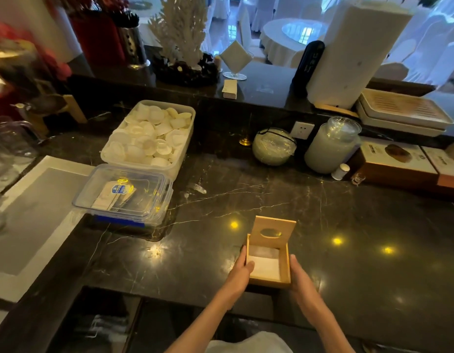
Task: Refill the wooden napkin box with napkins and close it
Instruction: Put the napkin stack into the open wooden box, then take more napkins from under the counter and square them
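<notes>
A small wooden napkin box (284, 271) stands on the dark marble counter near the front edge. Its hinged lid (274, 231), with an oval slot, stands upright at the far side. White napkins (265, 263) lie inside the box. My left hand (240, 272) grips the box's left wall, thumb hooked over the rim. My right hand (299, 275) presses against the right wall. A tall pack of white paper (355, 54) stands on the raised ledge at the back right.
A clear lidded tub (124, 192) and an open tub of white shells (149, 135) sit at left. Two glass jars (274, 146) (333, 146), cardboard boxes (396, 161) and stacked trays (404, 110) line the back right. A white-edged mat (29, 212) lies far left.
</notes>
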Demonstrator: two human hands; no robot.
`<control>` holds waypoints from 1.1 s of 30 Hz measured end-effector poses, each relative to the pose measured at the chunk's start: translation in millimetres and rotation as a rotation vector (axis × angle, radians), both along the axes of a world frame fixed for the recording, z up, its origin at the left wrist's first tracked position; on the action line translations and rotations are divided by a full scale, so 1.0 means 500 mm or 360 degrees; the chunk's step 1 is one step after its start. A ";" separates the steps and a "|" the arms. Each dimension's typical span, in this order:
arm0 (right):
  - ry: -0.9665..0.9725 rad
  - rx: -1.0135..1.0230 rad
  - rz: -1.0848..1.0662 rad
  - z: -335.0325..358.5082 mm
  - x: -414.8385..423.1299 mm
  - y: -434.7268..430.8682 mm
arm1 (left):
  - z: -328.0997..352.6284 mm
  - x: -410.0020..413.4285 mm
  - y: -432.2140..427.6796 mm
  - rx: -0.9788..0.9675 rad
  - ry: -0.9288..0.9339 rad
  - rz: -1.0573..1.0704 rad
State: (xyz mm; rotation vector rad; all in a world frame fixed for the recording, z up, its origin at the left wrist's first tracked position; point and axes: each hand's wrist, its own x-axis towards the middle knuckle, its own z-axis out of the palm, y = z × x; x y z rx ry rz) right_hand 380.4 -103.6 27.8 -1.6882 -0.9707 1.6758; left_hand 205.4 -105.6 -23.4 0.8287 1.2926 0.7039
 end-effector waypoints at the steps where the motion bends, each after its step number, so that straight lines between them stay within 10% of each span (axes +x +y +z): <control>1: 0.0212 -0.0045 -0.0008 0.001 0.007 -0.001 | 0.002 0.009 -0.002 -0.0004 -0.0008 -0.0004; 14: 0.0326 -0.0116 0.0003 -0.020 0.004 0.119 | 0.000 0.017 0.102 0.0115 0.0260 0.0104; 22: -0.0324 0.0355 0.0424 -0.020 -0.004 0.078 | 0.036 0.003 0.033 0.0046 0.0374 -0.0020; 28: -0.1595 0.1050 0.1069 -0.032 -0.128 -0.057 | 0.031 -0.120 -0.137 0.0230 0.1585 -0.0107; 33: -0.1165 0.1064 0.1368 -0.038 -0.316 -0.191 | 0.002 -0.320 -0.321 0.0150 0.2040 0.0180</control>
